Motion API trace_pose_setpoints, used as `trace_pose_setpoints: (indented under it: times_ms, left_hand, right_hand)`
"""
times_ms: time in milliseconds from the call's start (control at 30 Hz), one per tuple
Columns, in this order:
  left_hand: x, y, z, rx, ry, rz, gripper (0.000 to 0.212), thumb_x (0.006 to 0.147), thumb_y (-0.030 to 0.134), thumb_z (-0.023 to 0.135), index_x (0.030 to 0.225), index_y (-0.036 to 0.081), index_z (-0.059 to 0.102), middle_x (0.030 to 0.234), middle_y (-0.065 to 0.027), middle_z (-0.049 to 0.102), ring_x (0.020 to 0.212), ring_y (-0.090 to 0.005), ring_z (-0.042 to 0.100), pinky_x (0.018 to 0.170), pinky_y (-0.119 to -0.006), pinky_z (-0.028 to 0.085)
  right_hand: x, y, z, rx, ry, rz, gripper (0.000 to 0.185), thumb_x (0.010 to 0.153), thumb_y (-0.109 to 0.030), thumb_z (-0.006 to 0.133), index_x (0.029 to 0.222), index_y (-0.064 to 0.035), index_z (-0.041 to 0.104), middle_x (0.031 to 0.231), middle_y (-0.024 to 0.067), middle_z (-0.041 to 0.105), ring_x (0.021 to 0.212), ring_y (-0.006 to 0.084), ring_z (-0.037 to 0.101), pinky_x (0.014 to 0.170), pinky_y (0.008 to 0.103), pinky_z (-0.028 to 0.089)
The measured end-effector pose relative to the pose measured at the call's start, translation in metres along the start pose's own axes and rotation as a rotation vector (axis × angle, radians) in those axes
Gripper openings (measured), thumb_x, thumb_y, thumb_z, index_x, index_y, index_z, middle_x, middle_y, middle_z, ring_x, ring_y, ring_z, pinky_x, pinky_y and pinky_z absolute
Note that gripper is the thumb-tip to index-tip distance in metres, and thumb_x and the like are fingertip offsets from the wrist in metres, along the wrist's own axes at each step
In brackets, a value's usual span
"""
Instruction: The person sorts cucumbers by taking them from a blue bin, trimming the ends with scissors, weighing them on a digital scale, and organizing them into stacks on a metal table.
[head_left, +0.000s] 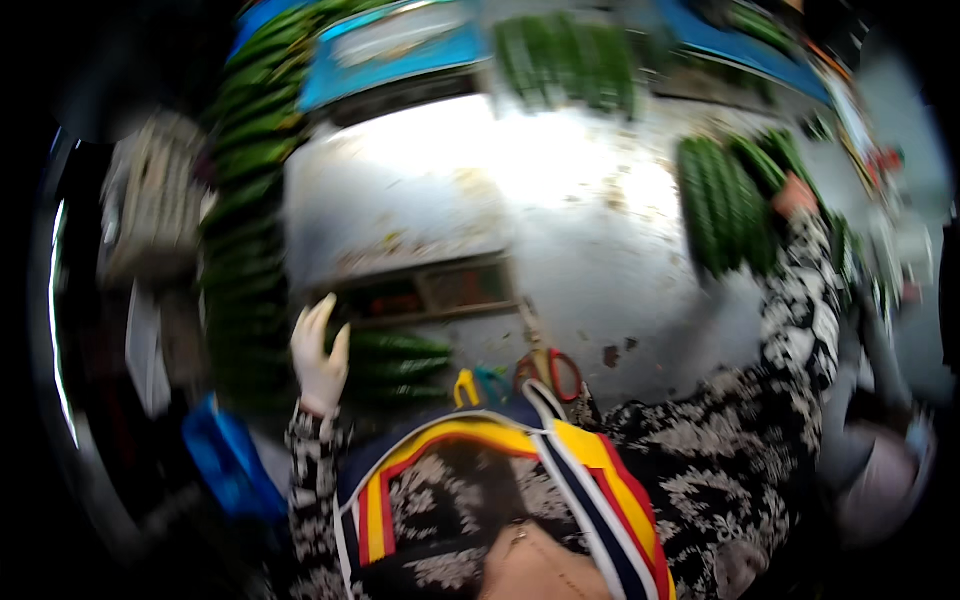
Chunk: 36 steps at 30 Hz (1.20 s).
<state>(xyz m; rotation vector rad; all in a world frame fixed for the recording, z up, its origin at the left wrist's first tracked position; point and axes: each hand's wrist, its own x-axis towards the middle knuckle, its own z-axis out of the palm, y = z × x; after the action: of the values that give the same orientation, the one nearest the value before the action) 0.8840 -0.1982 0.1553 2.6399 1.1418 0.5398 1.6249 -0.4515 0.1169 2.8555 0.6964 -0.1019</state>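
On the right of the metal table, my right hand (796, 196) reaches onto dark green cucumbers (724, 206) lying side by side; blur hides whether its fingers grip one. Gloved in white, my left hand (320, 360) is raised at the left with fingers apart and nothing in it. Beside it lie several more cucumbers (397, 367) near my body. A long stack of cucumbers (247, 247) runs along the table's left side. Red-handled scissors (551, 373) rest at the table's near edge, next to a yellow-handled tool (466, 388) and a teal one (491, 384).
A raised metal platform (397, 195) covers the middle left of the table (600, 300), with bits of debris on it. Blue-edged trays or scales (397, 52) stand at the back, with another row of cucumbers (566, 64). A pale crate (154, 195) is at the far left.
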Motion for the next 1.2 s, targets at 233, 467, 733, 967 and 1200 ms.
trace_pose_setpoints:
  times_ms: [233, 467, 733, 967, 1200]
  left_hand:
    - [-0.042, -0.023, 0.005, 0.033, 0.061, -0.062, 0.048, 0.081, 0.011, 0.066, 0.127, 0.007, 0.051, 0.123, -0.0097, 0.057, 0.114, -0.0281, 0.052, 0.104, -0.044, 0.035]
    - [-0.060, -0.041, 0.015, 0.079, 0.159, -0.125, 0.053, 0.084, 0.019, 0.064, 0.132, 0.003, 0.046, 0.120, -0.0151, 0.055, 0.113, -0.0322, 0.050, 0.103, -0.045, 0.034]
    - [-0.072, -0.061, 0.040, 0.081, 0.221, -0.131, 0.061, 0.086, 0.032, 0.062, 0.134, 0.000, 0.043, 0.126, -0.0188, 0.051, 0.120, -0.0362, 0.045, 0.105, -0.046, 0.031]
    - [-0.101, -0.062, 0.037, -0.029, 0.311, -0.222, 0.058, 0.087, 0.028, 0.064, 0.132, -0.002, 0.045, 0.125, -0.0224, 0.052, 0.118, -0.0379, 0.047, 0.102, -0.043, 0.036]
    - [-0.120, -0.062, 0.043, -0.035, 0.379, -0.292, 0.060, 0.083, 0.025, 0.066, 0.132, -0.001, 0.045, 0.123, -0.0218, 0.052, 0.117, -0.0379, 0.047, 0.102, -0.044, 0.035]
  right_hand:
    - [-0.012, 0.006, 0.039, 0.172, -0.008, -0.012, 0.063, 0.063, -0.029, 0.072, 0.109, 0.0090, 0.051, 0.105, 0.0294, 0.062, 0.102, 0.0385, 0.061, 0.088, 0.0415, 0.049]
    - [-0.080, -0.049, 0.010, 0.535, 0.117, -0.239, 0.064, 0.065, -0.028, 0.074, 0.113, 0.0071, 0.050, 0.104, 0.0259, 0.061, 0.097, 0.0369, 0.061, 0.086, 0.0413, 0.048]
    - [-0.231, -0.304, -0.099, 0.356, 0.197, -0.983, 0.066, 0.064, -0.028, 0.066, 0.117, 0.0060, 0.047, 0.096, 0.0205, 0.057, 0.086, 0.0303, 0.057, 0.081, 0.0402, 0.048]
    - [-0.260, -0.437, -0.099, 0.353, 0.397, -1.194, 0.057, 0.056, -0.039, 0.074, 0.100, -0.0037, 0.062, 0.085, 0.0174, 0.062, 0.082, 0.0348, 0.062, 0.072, 0.0412, 0.050]
    - [-0.253, -0.450, -0.100, 0.180, 0.138, -1.164, 0.106, 0.064, -0.055, 0.073, 0.145, -0.0055, 0.025, 0.137, 0.0226, 0.042, 0.125, 0.0402, 0.041, 0.104, 0.0467, 0.033]
